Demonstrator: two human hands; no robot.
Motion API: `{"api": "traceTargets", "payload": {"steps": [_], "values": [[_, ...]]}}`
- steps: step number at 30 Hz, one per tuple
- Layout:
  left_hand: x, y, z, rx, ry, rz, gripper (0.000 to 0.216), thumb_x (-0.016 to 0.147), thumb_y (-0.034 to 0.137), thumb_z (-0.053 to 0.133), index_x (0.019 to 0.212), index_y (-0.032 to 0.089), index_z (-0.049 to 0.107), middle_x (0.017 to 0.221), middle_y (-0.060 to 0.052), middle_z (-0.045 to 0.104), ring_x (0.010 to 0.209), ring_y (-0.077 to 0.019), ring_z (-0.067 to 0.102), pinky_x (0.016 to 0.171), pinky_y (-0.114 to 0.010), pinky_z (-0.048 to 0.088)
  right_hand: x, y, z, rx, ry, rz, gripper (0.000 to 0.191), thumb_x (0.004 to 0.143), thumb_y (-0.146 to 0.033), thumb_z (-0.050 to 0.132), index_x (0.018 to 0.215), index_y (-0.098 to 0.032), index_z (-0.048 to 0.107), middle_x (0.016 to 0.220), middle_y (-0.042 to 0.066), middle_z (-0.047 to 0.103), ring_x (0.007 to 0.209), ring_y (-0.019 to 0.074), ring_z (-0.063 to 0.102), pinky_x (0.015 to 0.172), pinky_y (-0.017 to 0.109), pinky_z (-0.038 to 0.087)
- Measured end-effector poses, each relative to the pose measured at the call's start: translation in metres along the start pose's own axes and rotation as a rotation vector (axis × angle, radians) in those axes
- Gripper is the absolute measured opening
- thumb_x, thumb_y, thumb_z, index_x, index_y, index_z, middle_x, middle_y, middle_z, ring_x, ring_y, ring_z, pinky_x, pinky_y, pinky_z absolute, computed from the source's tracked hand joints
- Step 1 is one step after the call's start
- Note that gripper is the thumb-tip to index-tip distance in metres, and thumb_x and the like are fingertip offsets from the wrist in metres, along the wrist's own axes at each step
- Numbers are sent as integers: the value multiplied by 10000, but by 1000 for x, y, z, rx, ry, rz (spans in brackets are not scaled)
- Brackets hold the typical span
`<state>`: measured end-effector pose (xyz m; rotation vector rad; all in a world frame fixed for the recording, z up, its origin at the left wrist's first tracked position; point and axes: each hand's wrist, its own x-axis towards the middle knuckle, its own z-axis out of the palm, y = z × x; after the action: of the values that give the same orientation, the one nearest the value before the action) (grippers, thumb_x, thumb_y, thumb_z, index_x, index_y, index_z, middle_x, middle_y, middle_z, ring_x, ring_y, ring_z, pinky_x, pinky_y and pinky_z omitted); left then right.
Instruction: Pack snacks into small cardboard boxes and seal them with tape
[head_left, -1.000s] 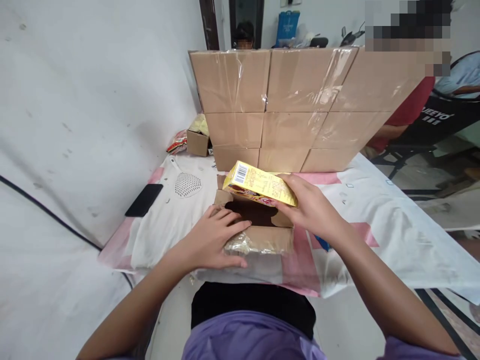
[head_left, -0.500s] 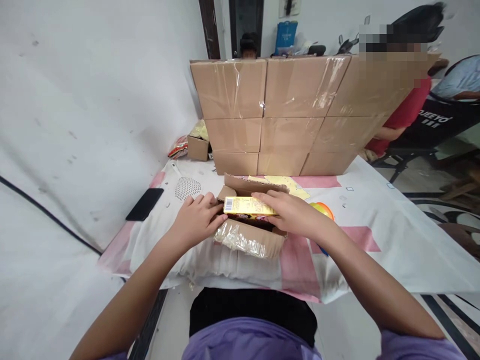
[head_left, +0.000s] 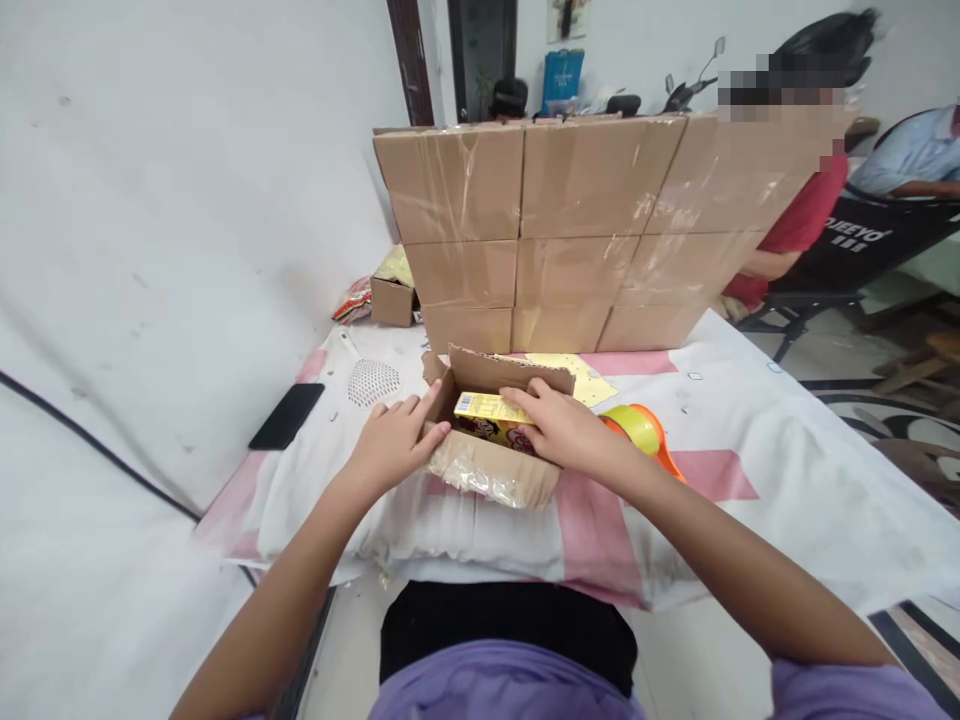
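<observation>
A small open cardboard box [head_left: 487, 470] sits on the table's near edge in front of me. A yellow packet [head_left: 484, 408] with a barcode lies inside it, just below the rim. My right hand [head_left: 559, 430] rests on top of the packet with its fingers pressed on it. My left hand [head_left: 394, 445] grips the box's left wall, fingers stretched along the flap. A yellow and orange tape dispenser [head_left: 641, 430] lies on the cloth just right of my right wrist.
A wall of taped cardboard boxes [head_left: 585, 225] stands at the back of the table. A black phone [head_left: 287, 415] and a white mesh strainer [head_left: 373, 380] lie left. A small box of snack packs [head_left: 394, 290] sits far left. People sit behind at right.
My right hand has lowered the yellow packet from above the box down into it. My left hand has shifted from the front flap to the left wall.
</observation>
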<state>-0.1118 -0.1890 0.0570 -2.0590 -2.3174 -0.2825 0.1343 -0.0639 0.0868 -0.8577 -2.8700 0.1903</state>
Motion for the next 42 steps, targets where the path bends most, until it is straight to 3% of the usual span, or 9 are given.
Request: {"api": "traceTargets", "payload": {"steps": [5,9,13,16,20,23,33,37,42], "values": [[-1,1,-1,-23,-3,-17,637,1036,515,310,1589,203,358,1198,-148,678,1094,-331,621,922,-443,395,-2,-5,1,-30,-15,24,503,980,-204,463,1475,-275,511,1179,129,607,971,262,663,729,337,467],[-3,-2,4,-72,28,-40,635,1023,545,347,1595,268,350,1397,-187,530,1228,-379,565,997,-528,414,-3,-9,-2,-85,1,-50,340,996,-289,519,1281,-201,683,1126,151,681,1096,324,617,936,470,461],[-6,-13,21,-381,108,-58,827,990,576,467,1651,308,51,1510,-189,374,1328,-354,514,1026,-516,468,-18,-4,-4,22,344,-78,265,1003,-283,505,1024,-192,753,1228,137,678,1167,316,565,1013,506,441],[-6,-20,34,-496,323,-1,964,933,542,608,1648,290,12,1432,-171,423,1353,-342,478,1068,-526,468,-31,9,7,227,735,100,311,972,-304,541,1228,-181,667,1264,162,632,1144,301,579,949,475,498],[-7,-21,39,-480,452,151,923,949,421,624,1645,312,26,1625,-173,242,1509,-362,291,1165,-557,385,-31,32,33,595,738,294,459,909,-338,588,1343,-197,550,1166,137,682,991,276,669,756,415,548],[-10,-17,34,-510,403,269,868,998,334,525,1637,353,-61,1710,-147,73,1479,-329,386,1145,-525,421,-18,43,49,761,733,356,378,880,-360,591,1221,-197,602,1041,111,728,959,274,696,762,406,545],[-19,1,3,-267,137,411,498,1011,428,505,1484,269,492,1448,-87,613,1300,-270,581,1171,-496,337,5,65,59,1150,528,473,341,781,-451,681,1002,-203,607,752,20,694,634,190,621,560,305,468],[8,30,-24,-151,34,435,335,1006,433,503,1260,286,664,1317,-26,705,1215,-251,629,1107,-461,363,1,65,58,1206,496,394,318,779,-457,699,960,-209,613,692,-3,655,604,174,580,511,278,420],[64,85,-33,-19,-203,541,490,947,419,591,1424,312,556,1402,-33,650,1187,-296,626,943,-390,453,2,62,60,1275,512,326,339,757,-502,695,938,-229,609,731,2,651,681,185,606,550,278,450]]}}
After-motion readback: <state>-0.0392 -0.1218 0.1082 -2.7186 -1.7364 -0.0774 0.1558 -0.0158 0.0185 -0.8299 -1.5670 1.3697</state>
